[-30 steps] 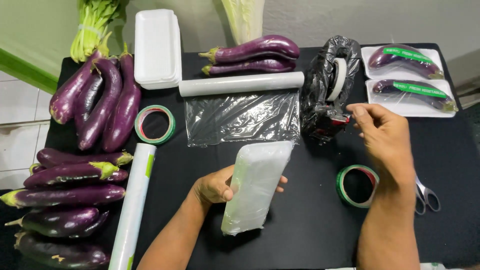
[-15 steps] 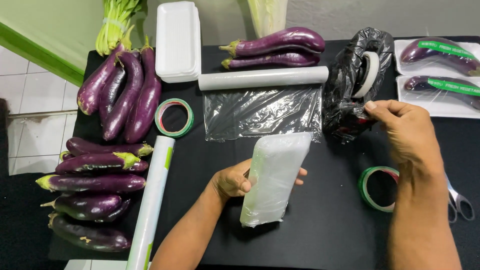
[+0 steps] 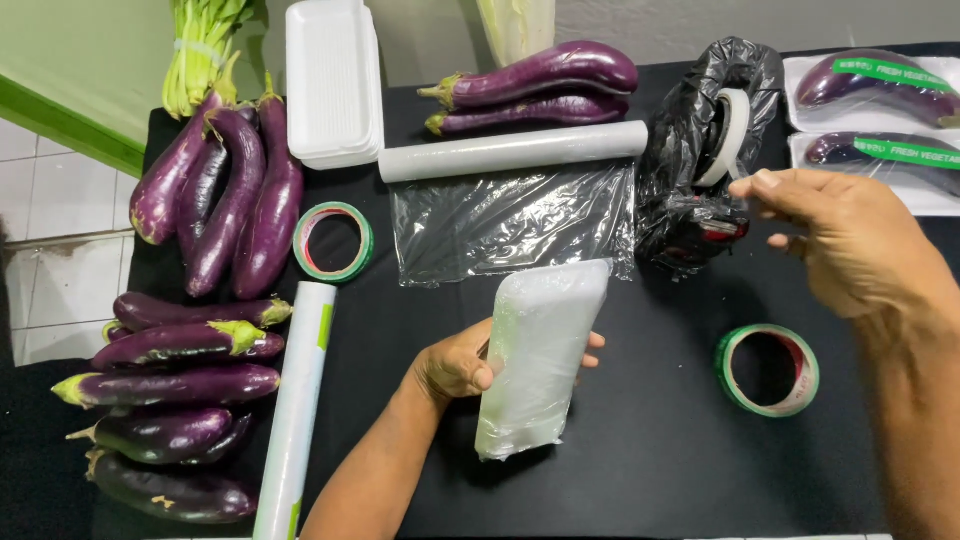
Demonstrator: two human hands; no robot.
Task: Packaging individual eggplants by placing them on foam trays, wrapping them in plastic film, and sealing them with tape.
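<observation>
My left hand (image 3: 455, 365) grips a white foam tray wrapped in cling film (image 3: 540, 355), held on edge over the black table (image 3: 640, 470). My right hand (image 3: 850, 245) is just right of a tape dispenser covered in black plastic (image 3: 690, 215). Its thumb and fingers pinch together beside the white tape roll (image 3: 735, 130), apparently on the tape's end. The thin strip itself is hard to make out.
A cling film roll (image 3: 510, 152) lies behind with a sheet (image 3: 510, 220) pulled out. Green tape rings (image 3: 303, 240) (image 3: 800, 385) sit left and right. Eggplants (image 3: 235, 200) (image 3: 170, 385) (image 3: 545, 75), a second roll (image 3: 300, 400), stacked foam trays (image 3: 332, 80) and packed trays (image 3: 880, 85) surround them.
My right hand has lifted a little from the dispenser's base to the level of the tape roll. My left hand still holds the wrapped tray. The view has shifted slightly.
</observation>
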